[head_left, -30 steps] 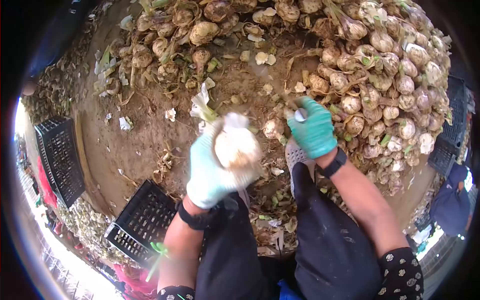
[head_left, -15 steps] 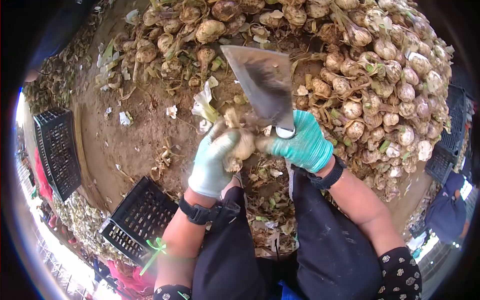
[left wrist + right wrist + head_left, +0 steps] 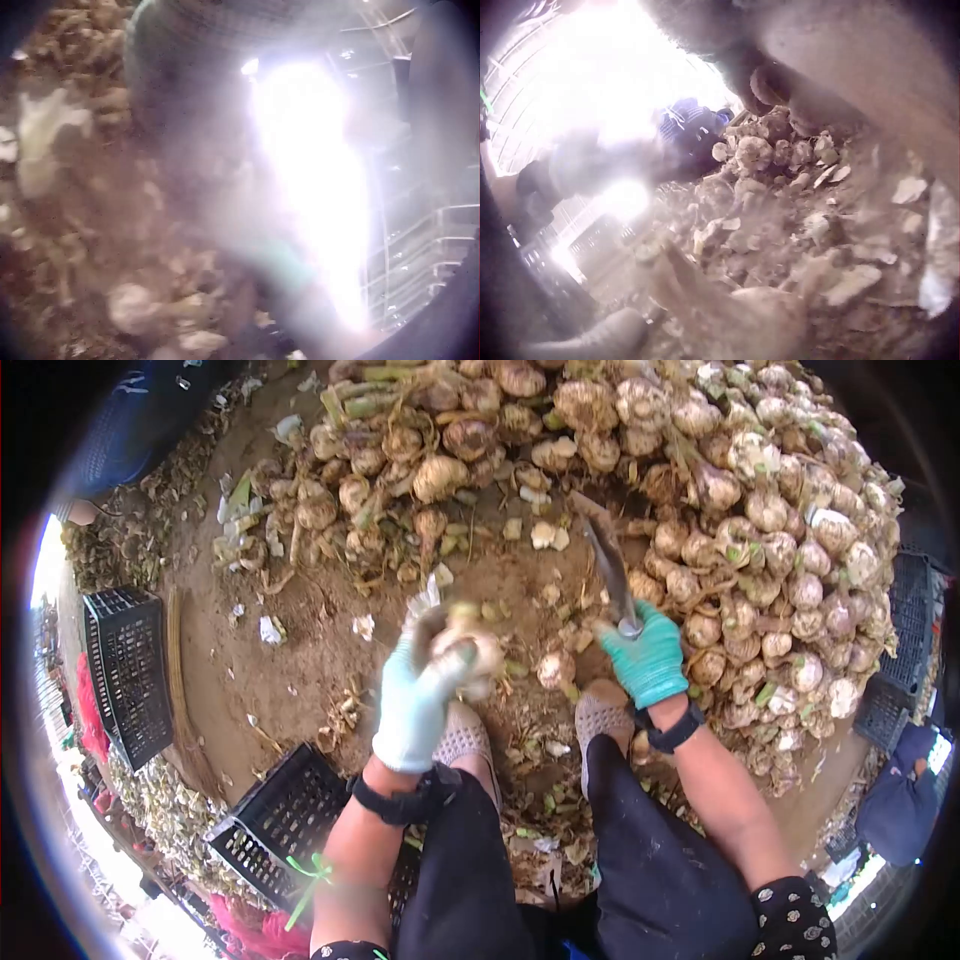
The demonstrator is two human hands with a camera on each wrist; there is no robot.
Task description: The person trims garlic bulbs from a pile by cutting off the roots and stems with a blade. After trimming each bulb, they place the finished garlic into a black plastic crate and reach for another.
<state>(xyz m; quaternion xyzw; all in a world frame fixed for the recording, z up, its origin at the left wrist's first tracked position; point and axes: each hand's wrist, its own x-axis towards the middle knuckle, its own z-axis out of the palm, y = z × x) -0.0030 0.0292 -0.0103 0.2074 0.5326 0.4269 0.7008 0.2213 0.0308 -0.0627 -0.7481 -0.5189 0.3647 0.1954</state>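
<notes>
In the head view my left hand (image 3: 410, 705), in a pale green knit glove, grips a garlic bulb (image 3: 482, 650) with the thumb across its near side. The bulb is blurred by motion, and its stem end points up toward the far side. To the right, my gloved right hand (image 3: 648, 658) holds a broad-bladed knife (image 3: 608, 560) by its handle, most of which is hidden in the fist. Its blade points away from me, seen nearly edge-on, apart from the bulb. A loose garlic bulb (image 3: 555, 670) lies on the soil between the hands. Glare and blur fill much of the left wrist view.
A large heap of garlic bulbs (image 3: 770, 590) rises at the right and curves across the far side. Black plastic crates (image 3: 125, 675) stand at the left, one beside my left forearm. Leaf scraps cover the ground around my shoes (image 3: 605, 710). Another person (image 3: 900, 790) is at the far right.
Half a second ago both hands met at the bulb, the knife's flat blade showing. Since then the right hand has drawn away rightward and the blade has turned edge-on. The left hand still holds garlic.
</notes>
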